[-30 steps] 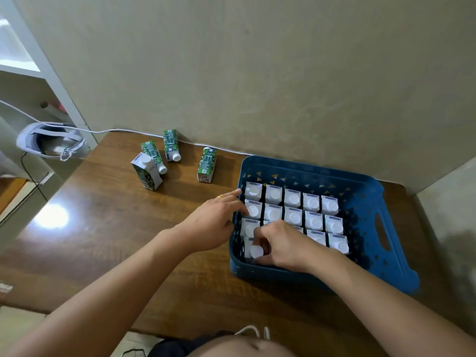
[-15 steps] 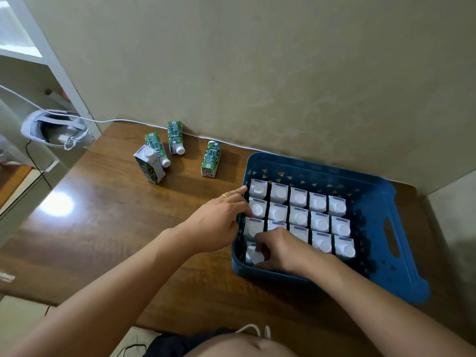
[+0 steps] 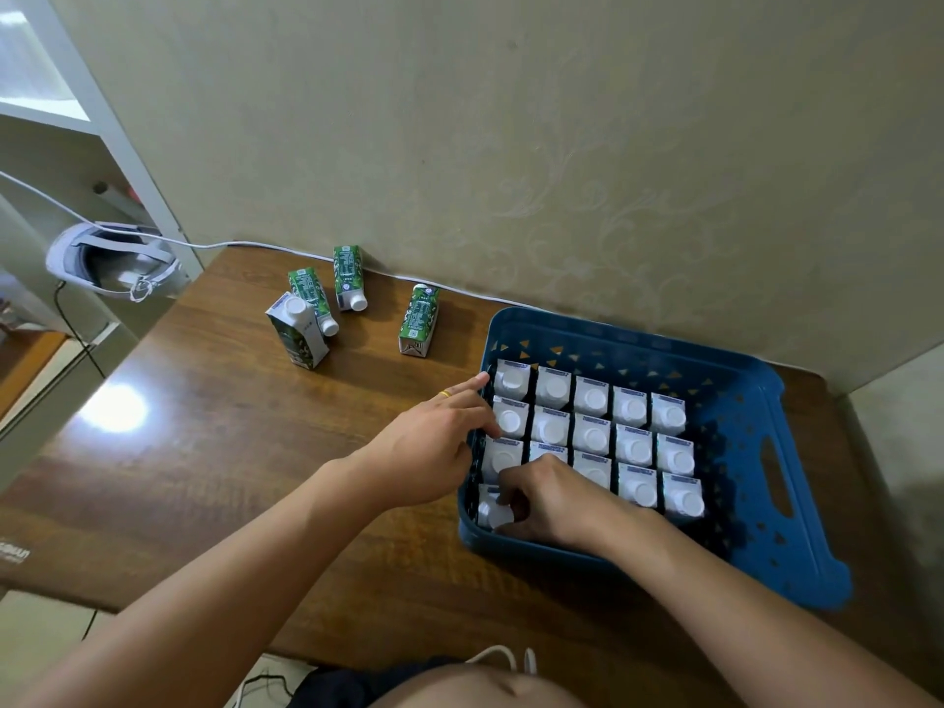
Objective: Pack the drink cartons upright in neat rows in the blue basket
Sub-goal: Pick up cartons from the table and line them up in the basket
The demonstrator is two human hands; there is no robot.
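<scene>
The blue basket [image 3: 735,365] sits at the table's right, filled with several upright white-capped cartons [image 3: 592,401] in rows. My right hand [image 3: 551,498] grips a carton [image 3: 493,511] at the basket's near left corner, fingers curled round its top. My left hand [image 3: 434,447] rests against the basket's left rim, its straight fingers touching the cartons of the left column. On the table behind lie three green cartons [image 3: 419,319] [image 3: 347,275] [image 3: 311,298], and another one [image 3: 296,337] stands upright.
The wooden table [image 3: 204,452] meets a beige wall at the back. A white headset [image 3: 112,258] with a cable sits on a ledge at far left, beside a white shelf. The basket's handle cutout [image 3: 779,475] faces right.
My right hand has pushed the corner carton a little lower into the basket. My left hand has stayed at the rim. The view has shifted slightly.
</scene>
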